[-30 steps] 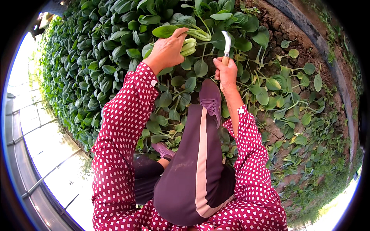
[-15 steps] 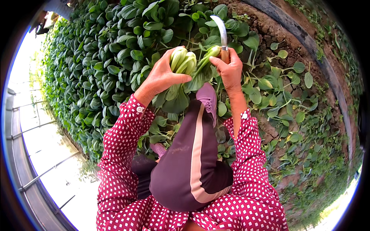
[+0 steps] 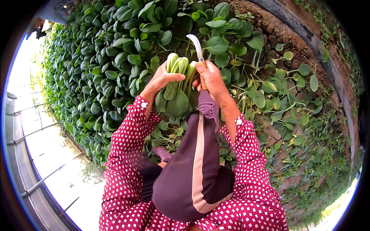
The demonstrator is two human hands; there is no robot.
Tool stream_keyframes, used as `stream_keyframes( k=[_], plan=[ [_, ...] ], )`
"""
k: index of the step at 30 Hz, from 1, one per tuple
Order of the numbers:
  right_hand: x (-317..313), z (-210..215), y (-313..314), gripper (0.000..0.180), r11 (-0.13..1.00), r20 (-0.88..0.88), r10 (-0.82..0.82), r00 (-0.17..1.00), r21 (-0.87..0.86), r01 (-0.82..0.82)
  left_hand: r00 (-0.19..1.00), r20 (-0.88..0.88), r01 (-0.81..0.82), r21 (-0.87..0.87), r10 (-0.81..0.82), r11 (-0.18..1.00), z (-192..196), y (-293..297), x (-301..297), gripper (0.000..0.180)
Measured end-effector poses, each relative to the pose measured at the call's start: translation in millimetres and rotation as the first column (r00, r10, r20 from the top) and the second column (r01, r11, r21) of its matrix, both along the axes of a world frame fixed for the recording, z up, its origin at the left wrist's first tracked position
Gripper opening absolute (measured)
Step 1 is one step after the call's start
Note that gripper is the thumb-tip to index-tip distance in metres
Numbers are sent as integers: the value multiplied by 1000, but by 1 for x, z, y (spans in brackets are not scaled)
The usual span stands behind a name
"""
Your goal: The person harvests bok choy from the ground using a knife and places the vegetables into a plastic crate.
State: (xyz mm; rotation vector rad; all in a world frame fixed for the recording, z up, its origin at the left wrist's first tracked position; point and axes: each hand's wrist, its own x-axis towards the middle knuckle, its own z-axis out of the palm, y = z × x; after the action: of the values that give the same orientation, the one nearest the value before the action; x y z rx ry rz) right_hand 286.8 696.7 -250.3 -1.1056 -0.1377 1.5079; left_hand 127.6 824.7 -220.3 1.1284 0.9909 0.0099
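My left hand (image 3: 158,81) is wrapped round a bunch of bok choy (image 3: 178,66), pale stem ends up and dark leaves hanging down. Close beside it, my right hand (image 3: 212,80) grips a small sickle (image 3: 203,73) by its wooden handle. The curved metal blade points up and to the left, beyond the fingers. Another pale bok choy stem (image 3: 189,75) lies between the bunch and my right hand, against its fingers. The right fingertips are partly hidden behind the handle and stems.
Dense standing bok choy (image 3: 96,73) fills the left side. Cut leaves (image 3: 275,94) lie on cracked soil at the right, inside a dark hose (image 3: 308,32) curving along the edge. My purple shoe (image 3: 208,106) is just below the hands. A metal-framed wall (image 3: 23,154) stands far left.
My right hand has moved left and a little down with the sickle, bringing the bok choy stem against the bunch. The bunch has shifted slightly left, its leaves hanging straighter.
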Motion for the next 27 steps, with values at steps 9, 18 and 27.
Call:
stream_keyframes(
  k=[9, 18, 27],
  plan=[
    [74, -77, 29, 29, 889, 345, 55, 937, -444, 111, 733, -416, 680, 420, -539, 601, 5, 48, 69, 74],
    [72, -94, 21, 24, 879, 313, -120, 942, -407, 247, 275, -886, 830, 415, -373, -373, -37, 54, 178, 40],
    [77, -97, 49, 28, 877, 412, -49, 910, -417, 237, 275, -929, 904, 338, -249, -263, -69, 94, 163, 70]
  ],
)
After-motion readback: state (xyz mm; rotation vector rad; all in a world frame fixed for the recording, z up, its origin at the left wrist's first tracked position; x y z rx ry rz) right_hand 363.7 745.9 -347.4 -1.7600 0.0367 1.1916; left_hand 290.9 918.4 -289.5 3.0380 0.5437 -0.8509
